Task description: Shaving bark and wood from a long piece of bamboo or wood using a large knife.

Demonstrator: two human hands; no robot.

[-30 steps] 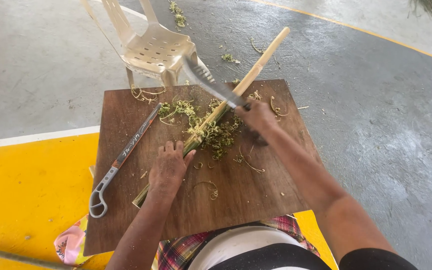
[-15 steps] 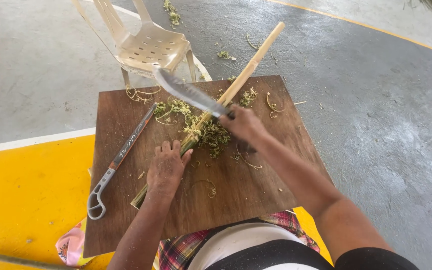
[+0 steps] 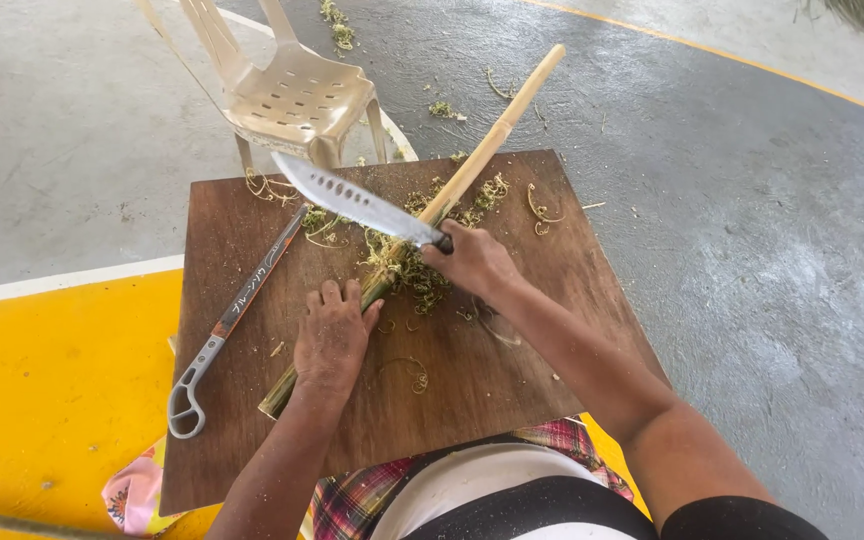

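Observation:
A long bamboo stalk (image 3: pixel 492 140) lies diagonally across a brown wooden board (image 3: pixel 572 300), green at the near end and pale where peeled. My left hand (image 3: pixel 332 335) presses down on the green part of the stalk. My right hand (image 3: pixel 472 260) grips the handle of a large knife (image 3: pixel 352 200), its perforated blade pointing up and left over the stalk. Green shavings (image 3: pixel 417 275) pile around the stalk at the board's middle.
A grey metal tool with a ring end (image 3: pixel 227 325) lies on the board's left side. A beige plastic chair (image 3: pixel 287 90) stands beyond the board. The floor is grey concrete (image 3: pixel 772 230) with a yellow painted area (image 3: pixel 42 390) at left.
The knife blade has swung left and lifted slightly across the stalk. My left hand has stayed pressed on the green end.

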